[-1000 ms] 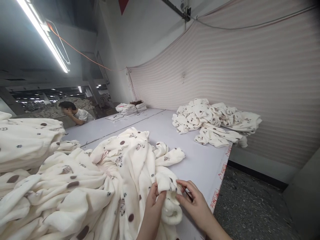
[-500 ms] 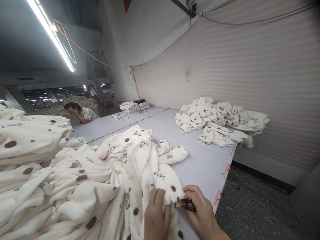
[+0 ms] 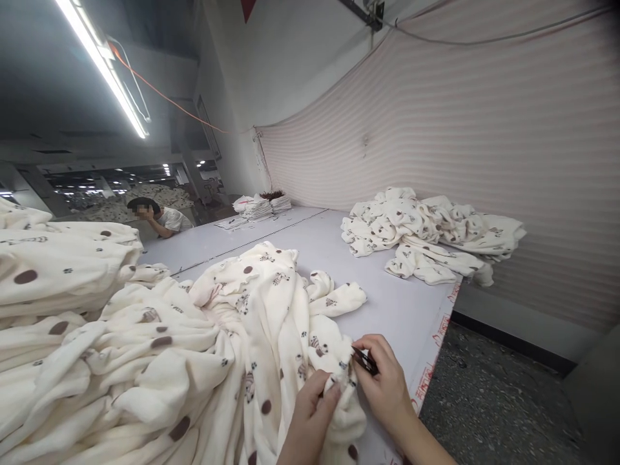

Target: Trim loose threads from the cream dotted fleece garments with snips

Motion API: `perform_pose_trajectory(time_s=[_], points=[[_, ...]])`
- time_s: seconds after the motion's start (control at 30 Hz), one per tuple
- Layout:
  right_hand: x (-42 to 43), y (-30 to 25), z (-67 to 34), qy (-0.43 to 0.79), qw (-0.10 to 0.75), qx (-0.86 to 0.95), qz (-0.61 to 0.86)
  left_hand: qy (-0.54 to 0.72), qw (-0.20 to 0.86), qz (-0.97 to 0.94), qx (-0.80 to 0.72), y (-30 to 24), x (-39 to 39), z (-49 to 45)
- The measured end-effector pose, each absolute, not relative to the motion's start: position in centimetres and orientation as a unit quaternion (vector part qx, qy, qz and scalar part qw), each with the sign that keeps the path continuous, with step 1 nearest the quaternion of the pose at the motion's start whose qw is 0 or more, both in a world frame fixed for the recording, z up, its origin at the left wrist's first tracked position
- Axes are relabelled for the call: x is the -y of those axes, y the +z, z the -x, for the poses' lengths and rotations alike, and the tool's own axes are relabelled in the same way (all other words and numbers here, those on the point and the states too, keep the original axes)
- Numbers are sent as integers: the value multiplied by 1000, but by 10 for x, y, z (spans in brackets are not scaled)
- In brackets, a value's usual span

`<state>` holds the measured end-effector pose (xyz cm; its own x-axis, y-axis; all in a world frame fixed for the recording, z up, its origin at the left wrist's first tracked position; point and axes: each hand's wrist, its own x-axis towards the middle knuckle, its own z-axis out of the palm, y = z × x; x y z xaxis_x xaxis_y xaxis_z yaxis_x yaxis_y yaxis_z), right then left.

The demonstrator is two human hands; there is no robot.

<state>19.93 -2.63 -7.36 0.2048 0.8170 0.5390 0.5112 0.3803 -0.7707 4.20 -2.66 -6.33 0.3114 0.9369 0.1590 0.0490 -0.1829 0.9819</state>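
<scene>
Trainee: What is gripped by each hand?

Instructor: The white fleece cloth is pinched between the thumb and bent fingers of the left hand. The small dark tool is held between the thumb and fingers of the right hand. Its working end is too small to be made out in detail.

Trainee: Where is the cloth located?

Instructor: The gripped part is located at the near right of the table, close to the printed edge. On its left it is adjoined by a large heap of the same print; the boundary between pieces cannot be told.

Trainee: How is the tool aligned?

Instructor: Its long axis is slanted from the right fingers upward and to the left. The tip is directed at the right-hand margin of the cloth and is set right at it; whether contact is made cannot be told.

Trainee: Which hand is nearer to that margin?

Instructor: The right; its fingertips are positioned just beside it. The left grip is placed lower and to the left, with folds of cloth lying between the two hands. By judgement, tool movement is governed by this gap: the cloth should be steadied from the left, and the left fingertips should be kept clear of the tip.
</scene>
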Motion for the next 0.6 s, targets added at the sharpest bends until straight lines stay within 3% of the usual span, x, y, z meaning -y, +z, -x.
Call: perform_pose_trajectory(time_s=[0.13, 0.3, 0.47, 0.6], points=[[21, -66, -201, 170, 497, 626, 576, 429, 689, -453, -368, -60, 23, -41], [36, -56, -214, 261, 404, 670, 565, 441, 741, -377, -337, -65, 24, -40], [48, -47, -221, 324, 392, 684, 523, 424, 776, -360, -298, -67, 22, -38], [47, -45, -216, 292, 382, 683, 549, 404, 799, -366, -256, -67, 22, -37]])
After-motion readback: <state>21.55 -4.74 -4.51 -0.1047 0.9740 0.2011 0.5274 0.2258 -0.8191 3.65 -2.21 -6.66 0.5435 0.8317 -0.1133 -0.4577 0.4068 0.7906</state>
